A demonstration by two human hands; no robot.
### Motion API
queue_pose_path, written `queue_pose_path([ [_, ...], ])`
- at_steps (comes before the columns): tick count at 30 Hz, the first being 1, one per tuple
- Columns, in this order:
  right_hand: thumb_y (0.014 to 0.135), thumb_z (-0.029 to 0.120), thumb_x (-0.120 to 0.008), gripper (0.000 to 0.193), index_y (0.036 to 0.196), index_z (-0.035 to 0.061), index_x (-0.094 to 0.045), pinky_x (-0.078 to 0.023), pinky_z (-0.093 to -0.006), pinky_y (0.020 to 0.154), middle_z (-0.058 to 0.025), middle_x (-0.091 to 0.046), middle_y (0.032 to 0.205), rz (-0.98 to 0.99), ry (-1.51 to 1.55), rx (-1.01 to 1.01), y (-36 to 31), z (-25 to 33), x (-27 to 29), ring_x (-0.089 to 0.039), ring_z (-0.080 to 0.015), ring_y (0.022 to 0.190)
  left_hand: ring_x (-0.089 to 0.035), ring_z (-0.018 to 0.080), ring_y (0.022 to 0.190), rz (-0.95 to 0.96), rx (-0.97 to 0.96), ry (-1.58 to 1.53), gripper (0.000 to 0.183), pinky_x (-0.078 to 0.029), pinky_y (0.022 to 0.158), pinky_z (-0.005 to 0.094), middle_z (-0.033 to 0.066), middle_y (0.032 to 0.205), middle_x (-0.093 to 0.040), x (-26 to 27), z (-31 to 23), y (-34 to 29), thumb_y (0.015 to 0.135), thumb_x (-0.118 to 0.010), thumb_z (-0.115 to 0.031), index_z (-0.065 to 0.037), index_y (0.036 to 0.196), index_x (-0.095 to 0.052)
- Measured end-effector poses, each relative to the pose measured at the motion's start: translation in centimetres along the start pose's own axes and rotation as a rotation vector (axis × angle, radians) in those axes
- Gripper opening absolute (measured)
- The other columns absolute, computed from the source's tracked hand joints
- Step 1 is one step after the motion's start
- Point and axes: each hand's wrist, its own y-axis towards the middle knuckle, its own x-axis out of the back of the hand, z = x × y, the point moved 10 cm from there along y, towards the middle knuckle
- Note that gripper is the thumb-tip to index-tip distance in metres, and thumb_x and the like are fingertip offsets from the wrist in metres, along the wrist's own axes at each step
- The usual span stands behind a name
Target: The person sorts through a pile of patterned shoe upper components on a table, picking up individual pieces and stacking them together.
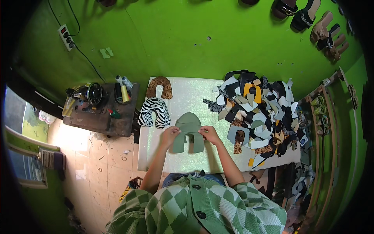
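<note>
Both hands hold olive-green, U-shaped cut pieces point(188, 124) above the middle of the white table. At least two layers show, a rounded part overlapping at the top and two legs hanging below. My left hand point(170, 136) pinches the left edge between thumb and fingers. On the opposite edge, my right hand point(209, 135) is closed in a similar pinch. To the left lie zebra-print U-shaped pieces point(148, 111), and behind them a leopard-print U-shaped piece point(160, 86).
A large heap of mixed offcuts point(257, 111) covers the table's point(187, 91) right side. Left of the table stands a sewing machine point(93, 93) on a dark stand with thread spools point(124, 93). Sandals point(306, 17) line the green wall at upper right; a rack point(317, 144) stands right.
</note>
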Motion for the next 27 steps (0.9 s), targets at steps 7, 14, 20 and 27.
queue_pose_path([
  [7, 0.085, 0.013, -0.070, 0.017, 0.093, -0.0021, -0.068, -0.051, -0.0275, 0.054, -0.0072, -0.066, 0.078, -0.284, -0.228, 0.204, 3.0, 1.8, 0.8, -0.062, -0.0113, 0.061, -0.062, 0.0123, 0.073, -0.054, -0.084, 0.100, 0.021, -0.050, 0.068, 0.0262, 0.0056, 0.080, -0.067, 0.8, -0.5, 4.4, 0.081, -0.074, -0.016, 0.000, 0.092, -0.066],
  [14, 0.080, 0.013, -0.073, 0.015, 0.090, 0.0015, -0.070, -0.050, -0.0281, 0.063, -0.0080, -0.068, 0.075, -0.507, -0.364, 0.277, 2.4, 2.5, 2.2, -0.064, -0.0132, 0.068, -0.062, 0.0153, 0.068, -0.162, -0.032, 0.203, 0.022, -0.049, 0.063, 0.0277, 0.0072, 0.078, -0.067, 0.3, -1.6, 4.0, 0.079, -0.076, -0.019, -0.002, 0.090, -0.066],
  [20, 0.082, 0.011, -0.071, 0.013, 0.089, 0.0014, -0.066, -0.050, -0.0290, 0.062, -0.0083, -0.067, 0.077, -0.608, -0.413, 0.297, 2.2, 3.1, 1.9, -0.064, -0.0160, 0.067, -0.063, 0.0212, 0.067, -0.206, -0.092, 0.269, 0.019, -0.050, 0.062, 0.0327, 0.0088, 0.080, -0.066, 0.5, -2.8, 3.6, 0.082, -0.073, -0.019, -0.004, 0.089, -0.064],
  [27, 0.087, 0.012, -0.066, 0.015, 0.094, 0.0022, -0.057, -0.048, -0.0344, 0.061, -0.0125, -0.060, 0.083, -0.686, -0.539, 0.419, 0.4, 4.4, 0.0, -0.060, -0.0264, 0.068, -0.062, 0.0282, 0.067, -0.343, -0.305, 0.462, 0.016, -0.048, 0.059, 0.0394, 0.0071, 0.083, -0.061, 0.2, -4.6, 1.9, 0.085, -0.069, -0.021, -0.009, 0.089, -0.058],
])
